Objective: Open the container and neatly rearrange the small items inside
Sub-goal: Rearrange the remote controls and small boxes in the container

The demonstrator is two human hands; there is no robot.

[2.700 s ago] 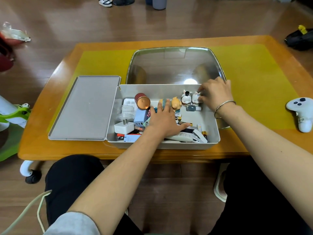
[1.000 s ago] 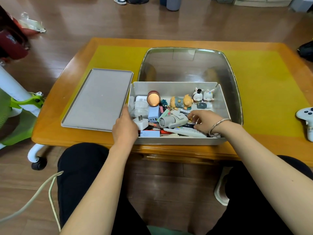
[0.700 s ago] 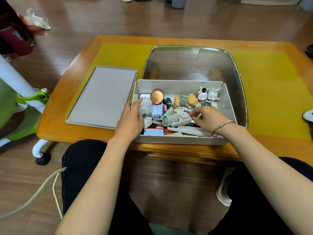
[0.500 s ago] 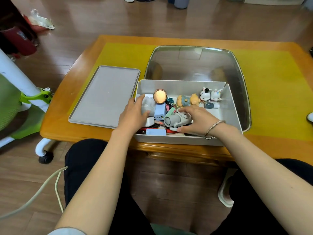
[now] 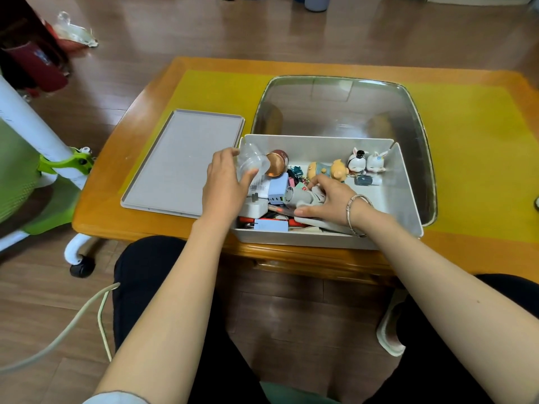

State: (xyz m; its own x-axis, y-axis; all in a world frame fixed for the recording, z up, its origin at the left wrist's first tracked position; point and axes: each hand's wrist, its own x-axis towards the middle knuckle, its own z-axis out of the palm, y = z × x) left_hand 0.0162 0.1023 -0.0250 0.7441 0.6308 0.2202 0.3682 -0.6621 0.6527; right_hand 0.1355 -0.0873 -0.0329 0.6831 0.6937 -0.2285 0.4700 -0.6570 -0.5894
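1. Now the left hand (image 5: 226, 182) holds a clear plastic cup (image 5: 252, 161) above the left end of the container (image 5: 326, 239), which sits at the desk's (image 5: 122, 199) near edge.
2. Its right hand (image 5: 326, 201) has its grip on a grey gadget (image 5: 303, 196) among the clutter.
3. No writing is legible.
4. Its lid (image 5: 180, 161) lies alongside, left.

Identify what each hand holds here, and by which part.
Left hand grips a clear plastic cup round its side, lifted above the container. Right hand rests over a grey tube-shaped item; a firm grip cannot be told.
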